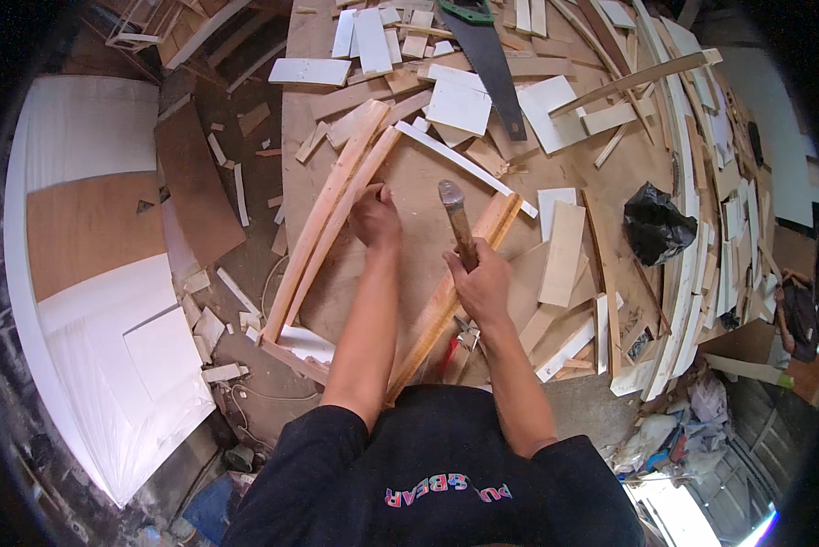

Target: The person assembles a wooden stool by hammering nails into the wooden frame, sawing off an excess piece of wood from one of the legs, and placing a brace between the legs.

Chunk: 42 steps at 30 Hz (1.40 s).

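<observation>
My right hand (482,284) is wrapped round the wooden handle of a hammer (458,214), whose metal head points away from me above the table. My left hand (376,217) is closed, beside the inner edge of a wooden frame's left rail (336,217); whether its fingers pinch something small I cannot make out. That side of the frame shows two long strips side by side. The frame's right rail (446,305) runs under my right hand toward my body. A narrow white strip (464,166) spans the far end between the rails.
Wood offcuts and white boards (460,102) cover the far part of the table (419,205). A handsaw (484,55) lies among them. To the right are a black plastic bag (658,225) and long strips. Large white and brown panels (95,228) stand at the left.
</observation>
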Each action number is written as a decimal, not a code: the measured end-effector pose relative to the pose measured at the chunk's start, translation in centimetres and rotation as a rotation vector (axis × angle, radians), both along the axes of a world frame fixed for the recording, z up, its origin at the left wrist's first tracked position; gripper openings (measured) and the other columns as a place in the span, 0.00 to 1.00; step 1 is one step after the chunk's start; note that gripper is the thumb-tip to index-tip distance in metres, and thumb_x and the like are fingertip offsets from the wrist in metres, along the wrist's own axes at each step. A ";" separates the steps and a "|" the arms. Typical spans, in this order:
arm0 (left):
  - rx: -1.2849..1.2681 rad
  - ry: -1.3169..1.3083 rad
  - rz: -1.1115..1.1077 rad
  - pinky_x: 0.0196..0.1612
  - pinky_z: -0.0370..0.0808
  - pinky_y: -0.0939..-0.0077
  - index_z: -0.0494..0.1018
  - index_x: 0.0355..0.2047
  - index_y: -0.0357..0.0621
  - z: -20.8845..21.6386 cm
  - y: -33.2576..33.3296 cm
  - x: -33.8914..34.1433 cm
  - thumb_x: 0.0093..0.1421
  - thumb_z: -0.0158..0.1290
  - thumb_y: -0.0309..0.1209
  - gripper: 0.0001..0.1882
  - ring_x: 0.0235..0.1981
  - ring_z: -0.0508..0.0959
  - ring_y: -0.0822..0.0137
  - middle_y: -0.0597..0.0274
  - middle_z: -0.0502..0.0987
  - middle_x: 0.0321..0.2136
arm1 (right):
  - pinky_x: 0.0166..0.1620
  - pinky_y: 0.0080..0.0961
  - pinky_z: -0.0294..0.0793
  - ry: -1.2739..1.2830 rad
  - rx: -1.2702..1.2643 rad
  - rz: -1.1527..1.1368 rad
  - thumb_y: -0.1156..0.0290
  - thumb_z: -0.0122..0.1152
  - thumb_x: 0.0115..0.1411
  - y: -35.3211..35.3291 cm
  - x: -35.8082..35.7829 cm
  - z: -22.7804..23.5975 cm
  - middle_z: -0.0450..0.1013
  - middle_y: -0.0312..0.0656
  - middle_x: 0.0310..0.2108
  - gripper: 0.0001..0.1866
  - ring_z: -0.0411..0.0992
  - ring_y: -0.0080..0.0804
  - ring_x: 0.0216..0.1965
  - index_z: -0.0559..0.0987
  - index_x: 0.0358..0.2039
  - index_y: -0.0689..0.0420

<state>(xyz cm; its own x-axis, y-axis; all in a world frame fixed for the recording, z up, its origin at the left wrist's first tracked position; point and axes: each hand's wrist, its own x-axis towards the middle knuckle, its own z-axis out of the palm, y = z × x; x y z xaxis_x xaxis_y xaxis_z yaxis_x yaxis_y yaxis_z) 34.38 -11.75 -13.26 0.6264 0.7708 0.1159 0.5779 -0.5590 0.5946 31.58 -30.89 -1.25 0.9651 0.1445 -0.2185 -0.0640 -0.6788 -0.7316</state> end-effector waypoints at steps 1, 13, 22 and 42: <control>-0.027 0.030 0.026 0.44 0.77 0.54 0.83 0.38 0.47 0.0 -0.1 0.4 0.59 0.61 0.36 0.10 0.38 0.83 0.51 0.56 0.84 0.32 | 0.32 0.34 0.74 0.006 -0.001 0.019 0.61 0.73 0.57 0.0 0.3 0.0 0.77 0.47 0.23 0.16 0.75 0.38 0.24 0.81 0.36 0.60; -0.432 0.040 -0.673 0.36 0.81 0.70 0.83 0.33 0.41 14.7 -2.1 -11.3 0.54 0.64 0.31 0.08 0.29 0.86 0.64 0.55 0.85 0.29 | 0.32 0.36 0.75 0.138 0.210 0.071 0.56 0.74 0.56 -2.6 -0.7 3.0 0.78 0.46 0.23 0.20 0.77 0.36 0.25 0.80 0.34 0.61; -0.667 -0.167 -0.595 0.34 0.82 0.75 0.81 0.33 0.38 20.2 -2.5 -27.1 0.53 0.64 0.25 0.07 0.31 0.85 0.68 0.58 0.84 0.30 | 0.33 0.26 0.76 0.480 0.418 0.387 0.64 0.74 0.58 -1.5 -13.1 9.0 0.79 0.41 0.27 0.18 0.76 0.24 0.26 0.80 0.40 0.63; -0.743 -0.333 -0.551 0.37 0.76 0.74 0.78 0.40 0.36 15.5 7.5 -38.9 0.68 0.55 0.24 0.05 0.31 0.80 0.68 0.57 0.82 0.32 | 0.29 0.24 0.73 0.230 0.434 -0.104 0.64 0.70 0.62 8.3 -31.5 8.0 0.75 0.36 0.25 0.16 0.72 0.22 0.24 0.78 0.39 0.64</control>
